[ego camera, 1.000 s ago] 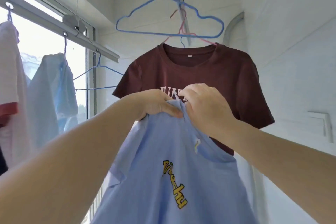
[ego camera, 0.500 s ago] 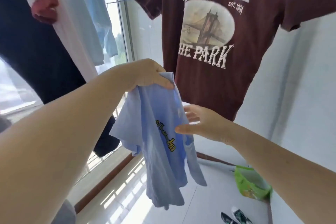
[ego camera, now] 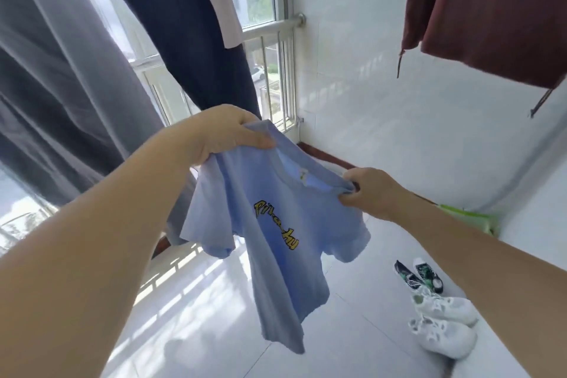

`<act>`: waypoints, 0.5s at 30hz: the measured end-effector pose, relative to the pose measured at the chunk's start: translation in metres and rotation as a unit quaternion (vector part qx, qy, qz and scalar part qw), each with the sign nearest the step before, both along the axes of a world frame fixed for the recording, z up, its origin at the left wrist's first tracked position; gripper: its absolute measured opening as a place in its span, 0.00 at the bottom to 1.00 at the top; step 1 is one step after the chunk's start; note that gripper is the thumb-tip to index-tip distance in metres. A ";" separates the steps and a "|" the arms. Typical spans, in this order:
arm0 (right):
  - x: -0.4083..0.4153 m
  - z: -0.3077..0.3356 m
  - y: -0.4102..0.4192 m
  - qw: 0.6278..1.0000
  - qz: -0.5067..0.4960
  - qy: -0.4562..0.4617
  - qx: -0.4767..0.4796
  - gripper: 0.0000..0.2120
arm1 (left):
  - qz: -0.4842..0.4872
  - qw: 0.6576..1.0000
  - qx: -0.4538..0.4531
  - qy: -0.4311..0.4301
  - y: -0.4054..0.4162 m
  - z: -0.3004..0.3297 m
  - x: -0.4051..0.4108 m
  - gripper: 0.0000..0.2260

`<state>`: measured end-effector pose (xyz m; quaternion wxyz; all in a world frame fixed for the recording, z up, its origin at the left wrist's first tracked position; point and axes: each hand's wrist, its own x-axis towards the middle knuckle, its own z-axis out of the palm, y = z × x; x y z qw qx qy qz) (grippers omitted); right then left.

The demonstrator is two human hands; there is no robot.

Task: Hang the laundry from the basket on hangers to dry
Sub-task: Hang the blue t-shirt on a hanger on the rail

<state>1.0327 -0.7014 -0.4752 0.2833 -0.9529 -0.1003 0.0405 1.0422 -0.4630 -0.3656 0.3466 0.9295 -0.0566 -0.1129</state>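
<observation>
White tiled floor and white walls enclose a narrow space bounded on one side by a barred window. A grey curtain is seen along the near side of the window, with a dark navy garment hung beside it. A maroon T-shirt is seen hanging at the upper far side, only its lower part in frame. A light blue T-shirt with yellow lettering is held spread in the air between both hands, above the floor. Its one shoulder is gripped by the left hand, fingers curled round the cloth; the other shoulder is pinched by the right hand. A green container is partly hidden behind the right forearm; its contents cannot be made out. White shoes and a dark pair of shoes lie on the floor below it.
</observation>
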 end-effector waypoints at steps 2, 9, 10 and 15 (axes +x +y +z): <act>-0.004 -0.007 0.007 0.997 -0.006 0.006 0.080 0.15 | 0.020 1.000 -0.008 0.018 0.023 -0.017 -0.012 0.07; -0.021 -0.022 0.039 0.952 0.004 0.098 0.290 0.02 | 0.101 0.989 -0.054 0.090 0.112 -0.069 -0.065 0.13; -0.022 -0.024 0.047 0.954 0.006 0.093 0.285 0.05 | 0.111 0.986 -0.068 0.104 0.124 -0.075 -0.073 0.16; -0.034 -0.034 0.105 0.966 -0.014 0.067 0.250 0.12 | 0.191 0.958 -0.180 0.120 0.172 -0.107 -0.111 0.13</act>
